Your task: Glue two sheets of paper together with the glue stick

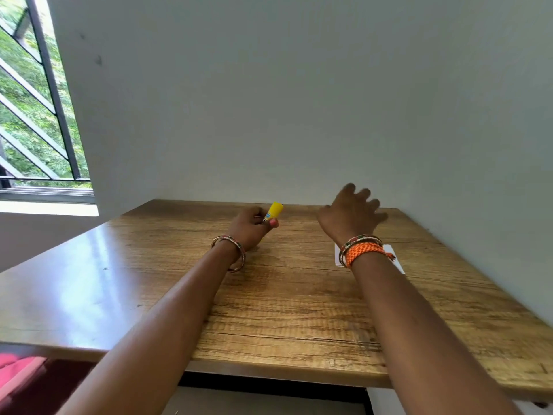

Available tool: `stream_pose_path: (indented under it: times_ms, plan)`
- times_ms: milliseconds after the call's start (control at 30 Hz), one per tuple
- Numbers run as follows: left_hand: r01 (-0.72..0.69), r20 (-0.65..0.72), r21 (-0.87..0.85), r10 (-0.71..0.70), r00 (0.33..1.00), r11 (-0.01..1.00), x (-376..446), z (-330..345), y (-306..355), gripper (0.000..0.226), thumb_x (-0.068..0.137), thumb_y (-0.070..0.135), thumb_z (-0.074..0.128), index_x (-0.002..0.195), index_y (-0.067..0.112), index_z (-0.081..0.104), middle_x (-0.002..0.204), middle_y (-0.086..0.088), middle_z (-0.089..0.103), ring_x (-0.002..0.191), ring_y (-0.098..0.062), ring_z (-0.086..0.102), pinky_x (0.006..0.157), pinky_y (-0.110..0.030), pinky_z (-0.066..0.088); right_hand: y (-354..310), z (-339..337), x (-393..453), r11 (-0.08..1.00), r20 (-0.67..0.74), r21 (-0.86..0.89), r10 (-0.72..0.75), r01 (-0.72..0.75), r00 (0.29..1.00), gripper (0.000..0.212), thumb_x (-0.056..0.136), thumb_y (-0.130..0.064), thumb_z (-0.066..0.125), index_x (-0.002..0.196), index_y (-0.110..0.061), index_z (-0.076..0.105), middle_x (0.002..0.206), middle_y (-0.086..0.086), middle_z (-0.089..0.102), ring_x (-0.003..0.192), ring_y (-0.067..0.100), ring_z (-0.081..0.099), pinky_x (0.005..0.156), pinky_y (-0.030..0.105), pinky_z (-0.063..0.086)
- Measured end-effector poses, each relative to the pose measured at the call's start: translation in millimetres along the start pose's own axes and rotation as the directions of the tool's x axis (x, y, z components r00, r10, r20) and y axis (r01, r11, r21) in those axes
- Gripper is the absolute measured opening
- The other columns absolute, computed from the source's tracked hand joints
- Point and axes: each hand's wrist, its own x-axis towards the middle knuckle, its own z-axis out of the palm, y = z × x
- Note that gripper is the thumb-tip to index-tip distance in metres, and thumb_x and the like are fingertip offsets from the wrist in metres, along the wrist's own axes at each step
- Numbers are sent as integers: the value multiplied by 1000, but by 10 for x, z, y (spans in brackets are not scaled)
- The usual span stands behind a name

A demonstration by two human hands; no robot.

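Observation:
My left hand (pixel 250 227) is closed around a yellow glue stick (pixel 273 211) near the far middle of the wooden table (pixel 149 280); the stick's yellow end pokes up past my fingers. My right hand (pixel 351 215) hovers to the right with fingers spread and blurred, holding nothing. White paper (pixel 395 262) lies flat on the table under my right wrist, mostly hidden by the wrist and its orange band. I cannot tell whether it is one sheet or two.
A plain wall rises directly behind and to the right of the table. A barred window (pixel 36 115) is at the left. Red fabric (pixel 18 372) shows below the table's front left edge.

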Motion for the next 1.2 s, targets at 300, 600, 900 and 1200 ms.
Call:
stream_pose_path:
  times_ms: [300,600,900,1200]
  plan:
    - [-25,-63,-64,21,998,998,5,9,-67,25,82,20,66,103,7,65,86,-4,62,71,-11,56,55,-19,41,265,-66,-120,997,440,-71,23,9,898,34,82,-31,58,111,-13,64,125,13,61,114,34,55,101,48,44]
    - [-6,-181,102,24,983,995,195,82,-210,26,80,26,67,103,13,68,103,-6,69,92,-19,62,78,-29,45,-56,505,-103,897,544,-105,-309,429,780,49,98,-33,28,145,-24,33,152,2,36,139,26,32,111,62,0]
    - [-45,-136,207,75,988,977,235,134,-227,32,76,16,71,106,10,63,106,-11,68,97,-22,62,79,-25,42,-15,655,-14,923,384,-12,-350,384,854,51,99,-35,22,145,-14,30,155,5,30,144,24,22,112,60,4]
    - [57,-63,181,-47,997,982,102,25,-330,63,83,34,61,138,17,35,144,-7,40,131,-24,38,102,-36,33,-262,583,286,843,293,41,-524,536,800,56,100,-33,25,145,-1,28,156,17,23,146,28,15,119,41,12]
